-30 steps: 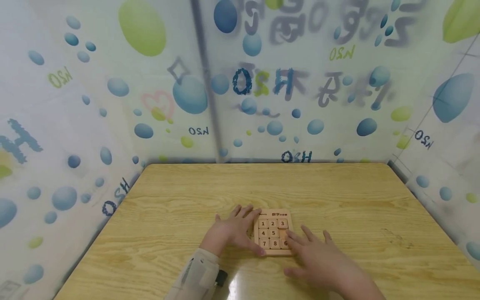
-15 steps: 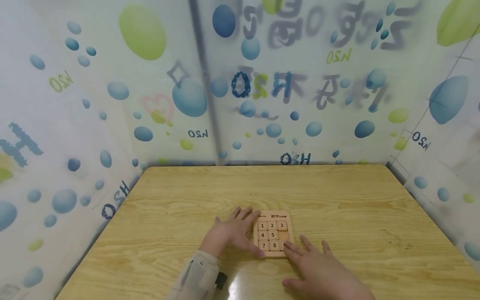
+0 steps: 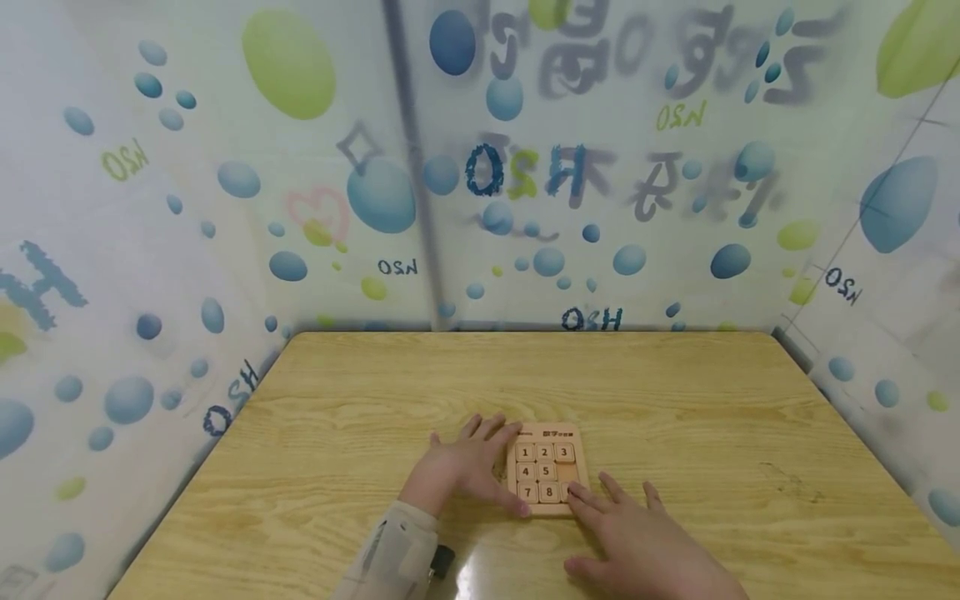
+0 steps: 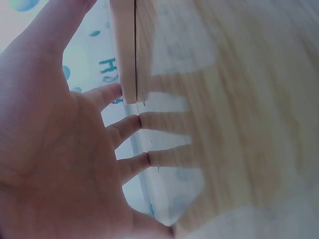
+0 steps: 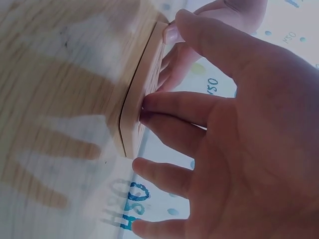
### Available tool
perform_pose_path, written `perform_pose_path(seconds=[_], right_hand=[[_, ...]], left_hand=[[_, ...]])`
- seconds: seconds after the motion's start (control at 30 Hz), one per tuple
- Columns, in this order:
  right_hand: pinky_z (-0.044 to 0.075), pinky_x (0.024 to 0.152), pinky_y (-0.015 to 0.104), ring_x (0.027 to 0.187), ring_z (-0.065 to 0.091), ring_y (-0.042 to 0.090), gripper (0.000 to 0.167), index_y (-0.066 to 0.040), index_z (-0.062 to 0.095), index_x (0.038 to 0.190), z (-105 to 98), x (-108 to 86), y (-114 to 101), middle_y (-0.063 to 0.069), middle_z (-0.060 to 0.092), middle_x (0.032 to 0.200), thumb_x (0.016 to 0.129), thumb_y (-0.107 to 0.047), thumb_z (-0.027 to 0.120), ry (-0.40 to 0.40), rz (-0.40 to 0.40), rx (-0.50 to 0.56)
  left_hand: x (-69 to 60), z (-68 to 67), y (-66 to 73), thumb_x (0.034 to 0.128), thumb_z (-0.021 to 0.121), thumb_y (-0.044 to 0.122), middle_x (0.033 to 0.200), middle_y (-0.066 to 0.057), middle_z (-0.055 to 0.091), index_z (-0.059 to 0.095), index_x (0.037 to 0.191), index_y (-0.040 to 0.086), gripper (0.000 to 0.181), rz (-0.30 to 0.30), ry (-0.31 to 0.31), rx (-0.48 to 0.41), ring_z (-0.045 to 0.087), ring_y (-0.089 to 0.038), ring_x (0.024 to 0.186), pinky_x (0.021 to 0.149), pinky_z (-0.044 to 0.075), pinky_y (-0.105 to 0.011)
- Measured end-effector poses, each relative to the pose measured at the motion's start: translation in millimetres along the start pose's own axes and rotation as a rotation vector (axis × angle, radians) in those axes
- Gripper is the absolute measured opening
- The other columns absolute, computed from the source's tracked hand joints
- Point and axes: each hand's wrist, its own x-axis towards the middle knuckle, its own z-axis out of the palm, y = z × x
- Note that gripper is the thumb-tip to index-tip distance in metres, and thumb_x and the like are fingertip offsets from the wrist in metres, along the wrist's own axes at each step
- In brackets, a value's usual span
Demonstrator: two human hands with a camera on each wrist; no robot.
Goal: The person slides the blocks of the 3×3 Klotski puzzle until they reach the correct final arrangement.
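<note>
A wooden sliding number puzzle lies flat on the table, its tiles 1 to 5, 7 and 8 readable. The right slot of its middle row has no tile. My left hand rests at the puzzle's left side, thumb at the lower corner, index finger at the upper one, fingers spread. My right hand touches the bottom right tile with extended fingertips, mostly covering it. In the right wrist view, two fingers of the right hand meet the top of the puzzle; the others are spread beyond its edge.
The light wood table is bounded by a patterned wall behind it and by more wall on both sides. A dark scuff marks the tabletop at the right.
Over the last second my right hand has moved slightly toward me, its fingertips now covering the bottom right tile, whose 6 showed earlier. My left hand has stayed in place on the puzzle.
</note>
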Motion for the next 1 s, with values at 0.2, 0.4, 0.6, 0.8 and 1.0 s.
perform_pose_path(seconds=[0.2, 0.4, 0.6, 0.8, 1.0], right_hand=[[0.012, 0.122, 0.085, 0.161, 0.033, 0.042, 0.080, -0.021, 0.056, 0.156, -1, 3.2, 1, -0.004, 0.048, 0.168, 0.092, -0.066, 0.070, 0.015, -0.015, -0.014], [0.015, 0.119, 0.088, 0.159, 0.035, 0.044, 0.079, -0.021, 0.057, 0.155, -3, 9.8, 1, -0.005, 0.050, 0.167, 0.092, -0.066, 0.071, 0.037, -0.020, -0.038], [0.014, 0.119, 0.089, 0.159, 0.035, 0.045, 0.081, -0.020, 0.056, 0.156, -4, 13.2, 1, -0.004, 0.049, 0.167, 0.091, -0.065, 0.072, 0.056, -0.015, -0.026], [0.016, 0.118, 0.089, 0.159, 0.035, 0.046, 0.082, -0.020, 0.054, 0.158, -5, 17.9, 3, -0.005, 0.045, 0.169, 0.091, -0.065, 0.073, 0.071, -0.007, -0.022], [0.018, 0.118, 0.089, 0.158, 0.036, 0.046, 0.084, -0.019, 0.053, 0.158, -4, 18.2, 4, -0.003, 0.044, 0.170, 0.091, -0.064, 0.074, 0.081, -0.010, -0.009]], left_hand=[[-0.4, -0.4, -0.1, 0.0672, 0.085, 0.079, 0.181, 0.003, 0.016, 0.022, 0.170, 0.041, 0.126, -0.002, -0.002, 0.002, 0.012, -0.036, 0.168, 0.118, 0.009, -0.091], [-0.1, -0.3, -0.4, 0.0679, 0.085, 0.079, 0.181, 0.003, 0.016, 0.022, 0.170, 0.040, 0.126, 0.002, -0.004, 0.002, 0.012, -0.036, 0.168, 0.118, 0.009, -0.091], [0.7, -0.1, -0.8, 0.0678, 0.085, 0.079, 0.181, 0.002, 0.016, 0.022, 0.170, 0.040, 0.126, 0.005, -0.002, 0.000, 0.011, -0.036, 0.168, 0.118, 0.009, -0.091], [1.0, -0.8, -0.5, 0.0679, 0.086, 0.078, 0.181, 0.002, 0.016, 0.022, 0.170, 0.040, 0.126, 0.006, -0.003, -0.002, 0.011, -0.037, 0.168, 0.117, 0.008, -0.091], [0.2, -0.8, 0.6, 0.0679, 0.085, 0.078, 0.182, 0.002, 0.015, 0.021, 0.170, 0.041, 0.126, 0.002, -0.010, -0.001, 0.011, -0.037, 0.168, 0.118, 0.009, -0.091]])
